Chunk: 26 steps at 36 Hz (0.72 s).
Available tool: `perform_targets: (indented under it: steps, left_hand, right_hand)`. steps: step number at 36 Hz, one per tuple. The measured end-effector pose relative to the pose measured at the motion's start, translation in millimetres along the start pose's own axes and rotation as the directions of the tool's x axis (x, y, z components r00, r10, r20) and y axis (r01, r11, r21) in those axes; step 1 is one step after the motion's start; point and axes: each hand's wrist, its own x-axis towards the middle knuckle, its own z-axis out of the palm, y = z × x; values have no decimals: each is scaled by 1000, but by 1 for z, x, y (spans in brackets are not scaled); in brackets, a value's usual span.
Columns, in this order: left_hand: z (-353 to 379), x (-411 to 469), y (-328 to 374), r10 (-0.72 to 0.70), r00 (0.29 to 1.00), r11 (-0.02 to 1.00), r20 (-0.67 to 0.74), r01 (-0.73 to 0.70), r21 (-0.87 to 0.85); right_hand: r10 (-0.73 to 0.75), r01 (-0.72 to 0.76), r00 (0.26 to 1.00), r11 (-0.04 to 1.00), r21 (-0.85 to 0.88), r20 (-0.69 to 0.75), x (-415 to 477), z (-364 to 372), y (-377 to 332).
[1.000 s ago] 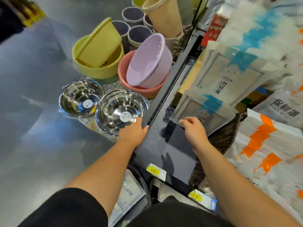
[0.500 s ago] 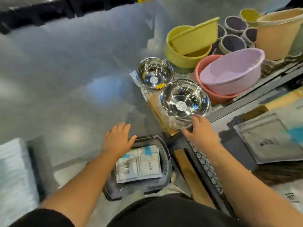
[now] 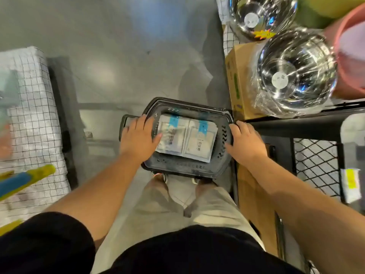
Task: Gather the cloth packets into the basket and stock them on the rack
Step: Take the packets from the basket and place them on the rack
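Head view:
- Dark basket (image 3: 183, 168) on floor, just ahead of person's feet, beside black mesh rack (image 3: 316, 161).
- Two cloth packets (image 3: 199, 143) lie flat side by side inside basket, blue strips at top.
- Left hand (image 3: 138, 138) lies on basket's left rim, fingers fairly straight, nothing grasped, thumb touching left packet.
- Right hand (image 3: 246, 144) on right rim; fingertips hidden past edge, so grasp cannot be told.
- Steel bowls (image 3: 296, 76) wrapped in film, above cardboard box (image 3: 239, 82).

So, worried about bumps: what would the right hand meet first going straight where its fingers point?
The right hand would likely meet the cardboard box past the basket corner; depth is unclear.
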Motion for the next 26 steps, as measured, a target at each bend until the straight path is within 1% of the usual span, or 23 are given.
perform_targets:
  steps: [2,4,7,12,15,17,19,22,23,26]
  left_hand:
    - [28,13,-3,-25,1000,1000,5,25,-16]
    - [60,29,-5,-36,999,999,18,36,-26]
    - [116,57,-11,-39,998,998,55,41,-43]
    - [203,110,-22,-1,994,1000,110,0,5]
    - [251,139,-26,28,992,1000,125,-28,-3]
    - [281,156,-28,48,991,999,125,-46,-23]
    - [309,172,-29,38,991,999,129,-33,-40]
    - [347,193,-30,-1,984,1000,181,-4,28]
    - [358,197,-31,-8,983,1000,185,5,18]
    - [385,203,-33,-87,979,986,185,110,-121]
  right_hand:
    - [7,-6,997,1000,-13,77,21,27,-3]
    - [0,4,992,1000,-26,123,45,59,-2]
    - [-41,46,989,999,-29,145,79,112,-1]
    - [-86,92,980,996,-23,180,138,198,-1]
    - [-79,79,975,997,6,207,167,250,-1]
    - [-54,50,976,998,25,211,184,283,-2]
    - [-26,16,977,999,52,213,198,311,-5]
    - [54,-77,972,993,93,231,216,352,-9]
    - [90,-123,968,984,131,236,221,363,-10]
    - [217,-287,943,914,288,252,231,388,-14]
